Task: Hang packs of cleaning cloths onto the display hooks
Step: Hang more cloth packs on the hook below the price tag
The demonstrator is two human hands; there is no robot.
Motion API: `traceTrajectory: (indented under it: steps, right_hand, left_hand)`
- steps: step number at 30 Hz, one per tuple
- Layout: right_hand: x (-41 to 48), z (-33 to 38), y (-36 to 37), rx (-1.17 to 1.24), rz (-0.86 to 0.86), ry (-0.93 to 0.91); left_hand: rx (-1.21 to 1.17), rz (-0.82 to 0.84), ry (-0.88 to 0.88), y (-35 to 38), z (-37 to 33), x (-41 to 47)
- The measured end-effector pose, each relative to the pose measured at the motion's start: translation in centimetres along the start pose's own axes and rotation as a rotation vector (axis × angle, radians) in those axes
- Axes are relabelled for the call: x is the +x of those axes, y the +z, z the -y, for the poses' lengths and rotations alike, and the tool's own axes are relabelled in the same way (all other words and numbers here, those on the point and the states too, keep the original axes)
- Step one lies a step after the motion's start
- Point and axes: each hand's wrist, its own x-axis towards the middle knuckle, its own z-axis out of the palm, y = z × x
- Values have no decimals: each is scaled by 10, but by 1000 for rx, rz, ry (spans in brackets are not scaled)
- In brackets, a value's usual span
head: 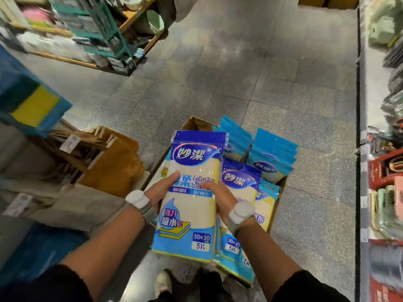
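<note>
A blue and cream pack of cleaning cloths (192,162) is held upright at the centre of the head view, above an open cardboard box (276,205) on the floor. My left hand (159,191) grips the pack's left edge with the thumb across its front. My right hand (220,198) grips its right edge, thumb on the front as well. More packs (239,182) lie in the box under and beside the held one, and several stand upright at its far end (272,153). No display hooks can be made out in this view.
Brown paper bags (113,158) and folded cloth bags (65,205) are stacked at the left, under a blue and yellow package (28,101). A wooden rack with goods (102,35) stands at the far left. A shelf edge (362,149) with products runs down the right. Grey tiled floor lies between.
</note>
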Motion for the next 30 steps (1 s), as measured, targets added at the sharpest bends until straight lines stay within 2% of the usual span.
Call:
traceTrajectory:
  steps: [5, 10, 12, 15, 18, 24, 26, 30]
  right_hand:
    - [11, -6, 43, -33, -130, -103]
    - [15, 9, 98, -83, -89, -155]
    - [16, 10, 128, -191, -46, -166]
    - [14, -1, 164, -319, -1, -164]
    - [6, -31, 216, -365, 49, -132]
    - [-32, -102, 306, -258, 233, 107]
    - [-37, -118, 325, -289, 246, 104]
    - [-51, -168, 385, -416, 225, 98]
  left_hand:
    - [-13, -94, 118, -34, 14, -21]
    - [-79, -86, 176, -82, 40, -58]
    - [-92, -91, 207, -106, 61, -78]
    - [-286, -93, 215, -132, 91, -102]
    - [-478, -168, 238, -167, 134, -132]
    - [-553, -199, 370, -235, 226, -189]
    - [-526, -210, 378, -254, 252, -198]
    - [-687, -316, 363, -293, 311, -236]
